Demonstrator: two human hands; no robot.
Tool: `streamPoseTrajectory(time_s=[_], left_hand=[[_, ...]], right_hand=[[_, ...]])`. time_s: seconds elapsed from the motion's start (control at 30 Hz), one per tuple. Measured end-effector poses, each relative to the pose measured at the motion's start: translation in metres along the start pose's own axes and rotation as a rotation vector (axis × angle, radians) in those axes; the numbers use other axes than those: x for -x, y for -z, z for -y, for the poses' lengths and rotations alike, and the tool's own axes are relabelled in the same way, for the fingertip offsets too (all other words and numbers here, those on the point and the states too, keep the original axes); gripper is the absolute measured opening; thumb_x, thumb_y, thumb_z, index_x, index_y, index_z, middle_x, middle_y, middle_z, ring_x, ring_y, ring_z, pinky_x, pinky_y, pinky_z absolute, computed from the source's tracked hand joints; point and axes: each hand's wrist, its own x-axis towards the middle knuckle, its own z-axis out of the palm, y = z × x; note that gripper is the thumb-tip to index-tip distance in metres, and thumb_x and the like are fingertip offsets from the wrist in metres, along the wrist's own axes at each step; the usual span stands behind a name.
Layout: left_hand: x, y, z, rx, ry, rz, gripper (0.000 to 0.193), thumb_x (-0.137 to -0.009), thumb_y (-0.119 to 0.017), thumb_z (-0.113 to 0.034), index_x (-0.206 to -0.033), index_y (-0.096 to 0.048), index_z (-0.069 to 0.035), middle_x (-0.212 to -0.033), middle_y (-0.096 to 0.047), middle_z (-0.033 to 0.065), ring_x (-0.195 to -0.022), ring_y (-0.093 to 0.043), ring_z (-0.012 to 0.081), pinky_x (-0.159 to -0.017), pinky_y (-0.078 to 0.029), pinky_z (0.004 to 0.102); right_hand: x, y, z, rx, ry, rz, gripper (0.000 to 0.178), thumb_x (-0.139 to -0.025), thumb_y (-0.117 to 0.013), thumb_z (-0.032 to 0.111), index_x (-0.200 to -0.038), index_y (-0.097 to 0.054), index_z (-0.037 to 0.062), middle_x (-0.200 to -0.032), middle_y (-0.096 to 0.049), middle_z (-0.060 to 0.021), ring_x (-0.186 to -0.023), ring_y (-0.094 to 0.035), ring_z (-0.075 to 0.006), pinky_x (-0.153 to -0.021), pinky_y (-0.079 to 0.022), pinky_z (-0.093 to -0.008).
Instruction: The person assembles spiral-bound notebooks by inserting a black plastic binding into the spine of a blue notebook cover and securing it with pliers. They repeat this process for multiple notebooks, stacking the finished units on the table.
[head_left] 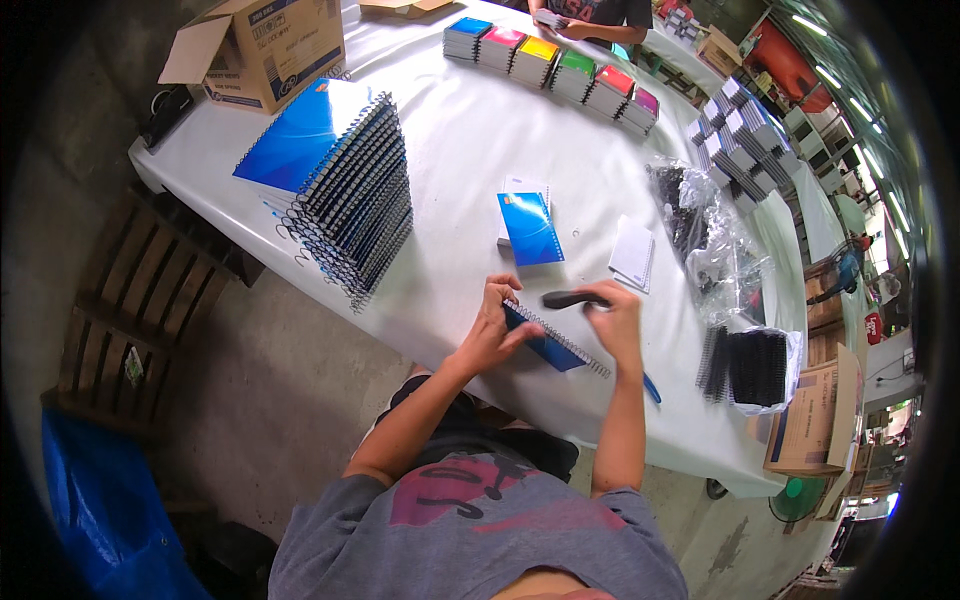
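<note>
Gripping the blue notebook at its far left end, the left hand had its fingers curled round the corner and its thumb bent in across the looped coil, and there was the right hand, up beside the other end, fingers closed around a dark, smooth, rounded tool! One blunt end of it stuck out to the left, near the coil; whether the two touched, there was no telling from this angle. And what a contrast in surfaces: blue cover, row of rings, and beneath them a shiny white table, its covering rippled with soft creases. The notebook lay slanted close to the near edge, right before the grey shirt.

Just beyond, a blue-covered booklet sat askew on white sheets, with a pale pad to its right and a slim blue pen-like thing beside the right forearm. Over on the left rose a tall stack of ringed notebooks, loops bristling; over on the right, black coils crowded near crinkled clear plastic. Between stack and booklet stretched a smooth open lane of white, widening toward the row of small bright-covered notebooks at the far side
</note>
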Motion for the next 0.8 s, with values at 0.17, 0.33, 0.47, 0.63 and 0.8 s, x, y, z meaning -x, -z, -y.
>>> streamPoseTrajectory(time_s=[0.17,0.33,0.47,0.63,0.8], left_hand=[[0.005,-0.004,0.005,0.238,0.142,-0.151,0.033,-0.076,-0.074,-0.011,-0.099,-0.051,-0.005,-0.085,-0.056,0.0041,-0.073,-0.052,0.0108,-0.070,-0.043,0.0236],[0.008,-0.011,-0.008,0.255,0.115,-0.402,0.046,-0.073,-0.075,-0.005,-0.113,-0.052,-0.005,-0.080,-0.064,0.0042,-0.069,-0.057,0.0082,-0.064,-0.047,0.0219],[0.000,-0.012,-0.034,0.111,0.087,-0.390,0.062,-0.073,-0.073,0.002,-0.126,-0.040,0.000,-0.085,-0.064,0.0073,-0.077,-0.061,0.0126,-0.073,-0.050,0.0257],[-0.011,-0.006,-0.050,-0.150,-0.194,-0.381,0.073,-0.068,-0.078,0.000,-0.128,-0.036,0.001,-0.080,-0.066,0.0084,-0.076,-0.064,0.0150,-0.068,-0.051,0.0262],[-0.016,-0.001,-0.053,-0.240,-0.305,-0.361,0.074,-0.066,-0.079,0.000,-0.127,-0.037,0.000,-0.080,-0.066,0.0079,-0.073,-0.064,0.0155,-0.067,-0.051,0.0266]], right_hand=[[0.063,0.057,-0.067,0.775,-0.407,-0.061,0.046,-0.074,-0.057,0.002,-0.119,-0.058,0.0157,-0.124,-0.051,-0.0109,-0.113,-0.049,-0.0279,-0.092,-0.040,-0.0408],[0.114,0.054,-0.024,0.700,-0.519,-0.133,0.057,-0.084,-0.056,0.013,-0.137,-0.038,0.0203,-0.141,-0.035,-0.0096,-0.128,-0.033,-0.0324,-0.099,-0.032,-0.0516],[0.161,0.005,-0.026,0.828,-0.393,-0.211,0.053,-0.089,-0.054,0.022,-0.138,-0.036,0.0182,-0.130,-0.042,-0.0110,-0.120,-0.039,-0.0319,-0.095,-0.034,-0.0509],[0.141,-0.006,0.004,0.682,-0.415,-0.182,0.041,-0.091,-0.053,0.023,-0.130,-0.047,0.0151,-0.112,-0.049,-0.0102,-0.103,-0.048,-0.0303,-0.085,-0.038,-0.0444],[0.099,0.006,0.072,-0.041,-0.141,-0.197,0.037,-0.084,-0.062,0.022,-0.120,-0.058,0.0158,-0.105,-0.052,-0.0116,-0.095,-0.052,-0.0274,-0.086,-0.038,-0.0399]])
